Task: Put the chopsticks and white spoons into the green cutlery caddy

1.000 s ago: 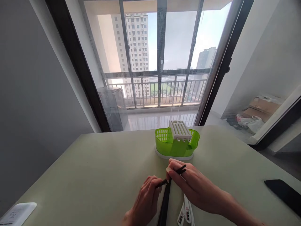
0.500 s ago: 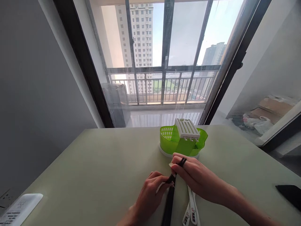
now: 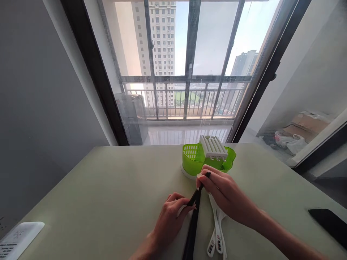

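Observation:
Slim black chopsticks [image 3: 194,198] slant between my hands, their blunt ends showing past my right fingers. My left hand [image 3: 173,213] is closed, pinching their lower part between thumb and forefinger. Higher up, my right hand [image 3: 221,187] grips them near the top, also closed. Below them a long black bundle [image 3: 192,231] lies along the table toward me; whether it is more chopsticks I cannot tell. Several white spoons [image 3: 217,231] with printed handles lie right of it, their far ends partly under my right hand. Just behind my right hand stands a green utensil holder [image 3: 192,164] with a white slotted top [image 3: 214,147].
The pale table [image 3: 121,187] reaches toward a glass sliding door. A white labelled object [image 3: 23,236] sits at the left edge, and a black flat object [image 3: 329,224] at the right. Beyond the glass are a grey cabinet [image 3: 132,117] and cardboard [image 3: 306,126].
My right hand has risen slightly along with the upper ends of the chopsticks, so more of their length shows between my hands. The view has shifted a little.

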A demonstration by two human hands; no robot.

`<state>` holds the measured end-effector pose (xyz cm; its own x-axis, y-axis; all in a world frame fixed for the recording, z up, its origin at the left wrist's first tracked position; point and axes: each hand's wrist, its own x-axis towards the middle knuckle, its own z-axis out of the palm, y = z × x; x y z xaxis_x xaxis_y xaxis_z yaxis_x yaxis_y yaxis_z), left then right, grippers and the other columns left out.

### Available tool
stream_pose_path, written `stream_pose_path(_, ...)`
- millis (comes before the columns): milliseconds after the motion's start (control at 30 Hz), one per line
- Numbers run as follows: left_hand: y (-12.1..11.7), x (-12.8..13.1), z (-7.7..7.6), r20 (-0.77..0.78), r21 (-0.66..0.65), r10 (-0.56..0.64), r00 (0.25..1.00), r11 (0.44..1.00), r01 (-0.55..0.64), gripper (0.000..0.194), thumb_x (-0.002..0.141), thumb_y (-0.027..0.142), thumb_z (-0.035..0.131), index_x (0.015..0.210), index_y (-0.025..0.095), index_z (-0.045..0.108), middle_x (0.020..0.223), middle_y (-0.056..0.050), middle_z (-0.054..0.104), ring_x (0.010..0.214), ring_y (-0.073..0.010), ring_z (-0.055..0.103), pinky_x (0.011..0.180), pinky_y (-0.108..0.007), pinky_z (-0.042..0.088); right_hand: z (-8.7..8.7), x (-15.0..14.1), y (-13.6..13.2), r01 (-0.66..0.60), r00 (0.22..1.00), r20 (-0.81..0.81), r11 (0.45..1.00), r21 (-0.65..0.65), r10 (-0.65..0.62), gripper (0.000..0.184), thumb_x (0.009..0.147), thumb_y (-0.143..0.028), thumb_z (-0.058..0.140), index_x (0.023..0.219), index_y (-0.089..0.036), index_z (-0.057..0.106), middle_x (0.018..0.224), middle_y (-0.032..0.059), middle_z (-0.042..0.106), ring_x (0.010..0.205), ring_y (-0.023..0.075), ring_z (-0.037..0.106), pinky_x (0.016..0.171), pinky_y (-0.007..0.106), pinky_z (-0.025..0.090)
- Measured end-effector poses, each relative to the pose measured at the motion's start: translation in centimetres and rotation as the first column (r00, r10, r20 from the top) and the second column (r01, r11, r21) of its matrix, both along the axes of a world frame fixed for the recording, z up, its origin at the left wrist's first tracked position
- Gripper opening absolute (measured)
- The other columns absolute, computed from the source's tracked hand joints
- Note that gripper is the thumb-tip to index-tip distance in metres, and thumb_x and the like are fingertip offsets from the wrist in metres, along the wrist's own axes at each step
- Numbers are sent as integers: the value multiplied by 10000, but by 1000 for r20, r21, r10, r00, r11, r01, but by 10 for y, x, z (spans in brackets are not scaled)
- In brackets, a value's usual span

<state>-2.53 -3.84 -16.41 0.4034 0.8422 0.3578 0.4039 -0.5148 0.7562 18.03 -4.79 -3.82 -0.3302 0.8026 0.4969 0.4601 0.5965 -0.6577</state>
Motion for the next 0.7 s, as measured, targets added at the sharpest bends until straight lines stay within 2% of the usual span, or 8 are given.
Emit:
stream_pose_path(67,1,0,-1,15,-13,1,1000,1000,-1,219,1016,397,630,1041,279,813,968,-47,753,955,-208,708,890,-326,582,9,7,6,39,999,-32,999,8,-39,430,1121,-418,354,821,-226,595,806,17,574,703,147,537,673,291,451)
stream_pose_path(167,3,-1,-1,70,-45,16,997,999,-13,254,1044,364,570,1187,277,760,1069,-60,756,1030,-215,694,945,-350,574,33,28,28,174,968,-183,985,2,-171,472,1079,-570,406,824,-238,623,740,10,558,664,159,542,638,308,446)
stream_pose_path(267,6,-3,0,126,-97,118,985,990,-106,315,1066,408,494,1254,257,697,1181,-81,735,1057,-222,682,951,-377,562,58,52,66,322,866,-419,946,46,-274,469,1027,-653,473,807,-259,602,728,0,536,622,158,521,623,318,430)
stream_pose_path(300,8,-4,0,141,-124,156,978,982,-139,337,1068,441,476,1232,243,694,1179,-87,733,1029,-223,687,921,-374,565,64,59,81,374,844,-446,923,90,-298,484,1016,-672,479,783,-261,586,724,1,535,604,157,503,614,323,417)
stream_pose_path(367,11,-5,1,169,-178,202,965,969,-172,392,1068,502,445,1181,217,690,1144,-97,736,977,-223,694,860,-361,564,70,67,110,442,847,-400,882,164,-350,519,1012,-700,449,767,-261,578,675,-3,508,599,166,486,608,327,396)
stream_pose_path(467,14,-6,3,200,-222,224,954,959,-178,459,1058,568,421,1106,196,686,1088,-104,735,958,-227,694,835,-349,551,62,70,148,413,905,-187,896,161,-383,578,1010,-731,396,779,-243,603,668,-3,507,610,163,476,606,322,360)
stream_pose_path(567,14,-7,5,200,-222,231,952,957,-186,500,1051,605,400,1023,198,689,1048,-99,724,938,-226,682,817,-335,535,42,67,178,264,964,24,963,54,-266,625,994,-758,372,820,-224,646,658,-15,482,616,159,459,618,318,357)
stream_pose_path(700,15,-7,4,173,-194,231,957,961,-197,525,1062,598,359,974,214,707,989,-79,712,873,-213,656,776,-320,512,16,62,202,178,980,98,983,-41,-173,649,960,-779,410,812,-207,679,624,-27,492,580,143,440,607,307,365)
